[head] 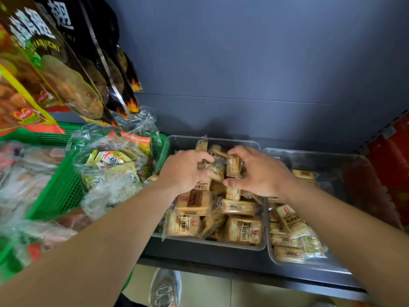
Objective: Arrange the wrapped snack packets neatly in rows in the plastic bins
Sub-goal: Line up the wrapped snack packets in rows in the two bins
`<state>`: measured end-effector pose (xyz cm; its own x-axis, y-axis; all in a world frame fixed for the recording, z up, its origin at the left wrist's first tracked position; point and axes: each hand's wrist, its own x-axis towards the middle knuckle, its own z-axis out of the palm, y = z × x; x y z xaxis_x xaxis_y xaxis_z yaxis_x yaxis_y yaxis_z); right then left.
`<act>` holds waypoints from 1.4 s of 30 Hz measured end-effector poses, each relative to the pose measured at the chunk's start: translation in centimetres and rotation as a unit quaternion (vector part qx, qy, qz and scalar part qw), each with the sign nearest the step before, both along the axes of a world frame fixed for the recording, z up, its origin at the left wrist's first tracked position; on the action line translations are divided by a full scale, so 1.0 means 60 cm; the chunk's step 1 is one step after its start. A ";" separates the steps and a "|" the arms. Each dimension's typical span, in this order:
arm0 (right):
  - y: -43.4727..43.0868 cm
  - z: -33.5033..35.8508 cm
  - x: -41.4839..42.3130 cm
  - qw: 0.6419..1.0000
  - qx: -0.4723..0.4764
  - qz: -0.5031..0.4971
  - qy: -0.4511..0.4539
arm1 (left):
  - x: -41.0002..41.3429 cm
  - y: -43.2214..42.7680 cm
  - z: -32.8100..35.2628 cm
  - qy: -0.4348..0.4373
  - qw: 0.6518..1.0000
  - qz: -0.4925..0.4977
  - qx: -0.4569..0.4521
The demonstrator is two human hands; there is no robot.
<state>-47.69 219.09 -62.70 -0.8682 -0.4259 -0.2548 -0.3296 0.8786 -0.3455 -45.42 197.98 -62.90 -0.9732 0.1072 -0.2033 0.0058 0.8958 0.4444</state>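
soft dim overhead light, wide-angle bending at blurred edges, faint wall shadows

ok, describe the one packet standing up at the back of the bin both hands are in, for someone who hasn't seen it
Find the green basket; the clear bin right beside it holds a heap of tan packets. At that bin's far wall, just beyond the left hand, one packet stands on end. Its neighbours all lie flat or tilted in the heap.
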 end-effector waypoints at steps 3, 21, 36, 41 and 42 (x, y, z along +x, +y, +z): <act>-0.005 -0.007 0.001 0.999 -0.030 0.000 -0.020 | -0.007 -0.005 0.009 0.057 0.996 0.043 0.049; -0.012 -0.017 0.001 0.994 -0.090 -0.025 -0.058 | 0.003 -0.010 -0.008 0.066 0.998 -0.017 0.001; -0.036 -0.015 0.005 0.996 -0.065 -0.034 -0.053 | 0.008 -0.078 0.039 0.118 0.953 0.166 0.224; -0.036 -0.014 0.005 0.995 -0.068 -0.036 -0.056 | 0.015 -0.083 0.043 0.092 0.936 0.202 0.274; -0.036 -0.013 0.005 0.995 -0.068 -0.035 -0.056 | 0.016 -0.083 0.043 0.089 0.938 0.201 0.269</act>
